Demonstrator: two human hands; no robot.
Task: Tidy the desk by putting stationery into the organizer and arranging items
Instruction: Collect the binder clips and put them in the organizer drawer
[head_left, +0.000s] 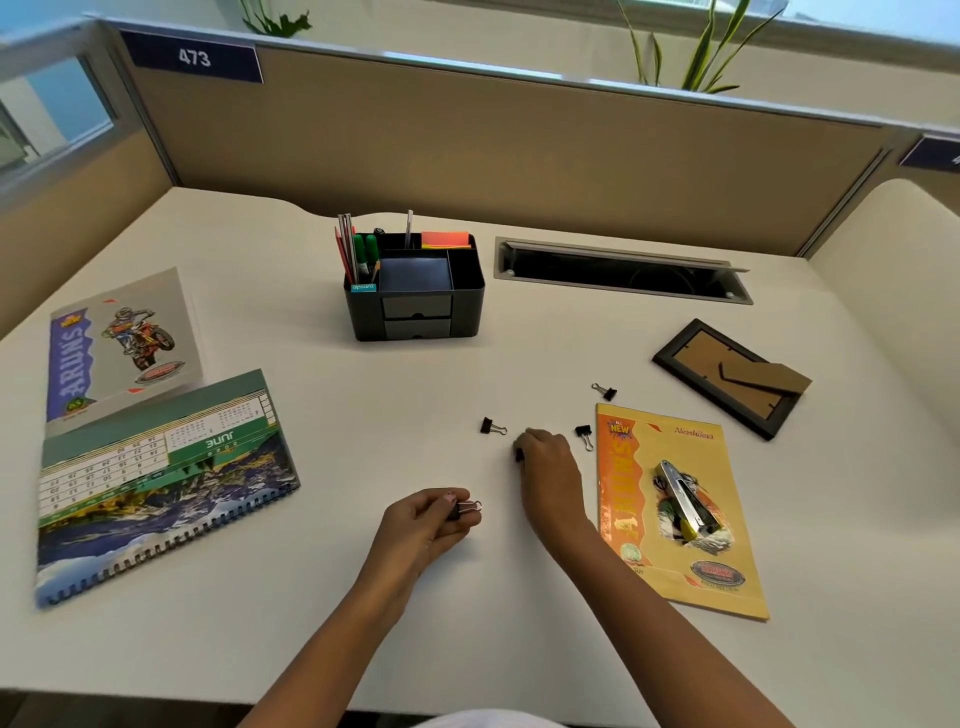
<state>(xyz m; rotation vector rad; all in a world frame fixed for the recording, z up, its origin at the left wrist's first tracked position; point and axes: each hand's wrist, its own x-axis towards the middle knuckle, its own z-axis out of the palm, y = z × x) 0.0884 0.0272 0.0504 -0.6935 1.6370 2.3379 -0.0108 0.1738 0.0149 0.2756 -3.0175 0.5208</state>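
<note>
A black desk organizer (415, 312) stands at the back middle of the desk, holding pens, pencils and sticky notes. My left hand (426, 525) pinches a black binder clip (465, 508) near the front middle. My right hand (548, 467) lies palm down on the desk with its fingers closed over another black binder clip (518, 455), mostly hidden. Three more binder clips lie loose: one (491, 426) left of my right hand, one (585, 434) right of it, one (605, 391) farther back. A silver stapler (685, 501) rests on the yellow notebook (675, 571).
A grey notebook (122, 343) and a spiral desk calendar (156, 488) lie at the left. A dark photo frame (727, 376) lies face down at the right. A cable slot (621, 270) opens in the desk behind. Partition walls enclose the back and sides.
</note>
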